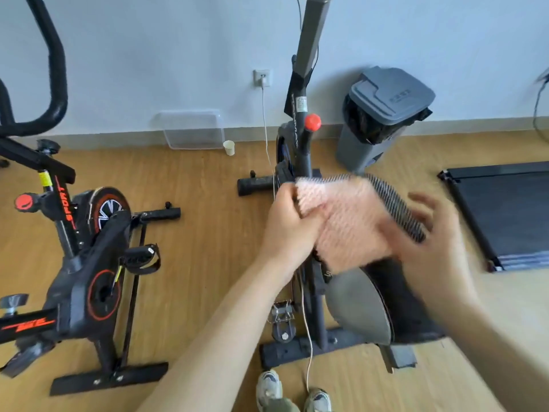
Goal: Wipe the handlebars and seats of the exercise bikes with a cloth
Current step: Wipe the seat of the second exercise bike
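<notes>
Now, both hands are up in front of me over the middle exercise bike (300,162), a little apart with the cloth between them. My left hand (286,224) has its fingers curled round the left edge of the pink cloth (347,221), gripping it. My right hand (430,233) is at the cloth's right side, heavily blurred; its fingers look spread and fairly straight, lying against the cloth's black-and-white striped border (395,203).

The cloth hangs spread, on the far side of the grey saddle (359,304) and nearer than the red knob (312,122). I cannot tell whether it touches the bike. The grey post (312,34) rises out of the top of the view, so this bike's handlebars are out of sight.

To the left stands a second bike (89,248), black with orange trim. Its black handlebar (53,69) curves up at the far left.

By the far wall:
- a clear plastic tub (193,129) on the floor
- a paper cup (229,147) just right of the tub
- a wall socket (262,78) with a white cable (265,120) running down towards the middle bike
- a grey lidded bin (383,114) with a black liner, right of the bike

On the wooden floor (208,203) at the right lies a dark flat treadmill deck (505,212). My shoes (269,388) show at the near edge, beside the bike's rear foot bar.
</notes>
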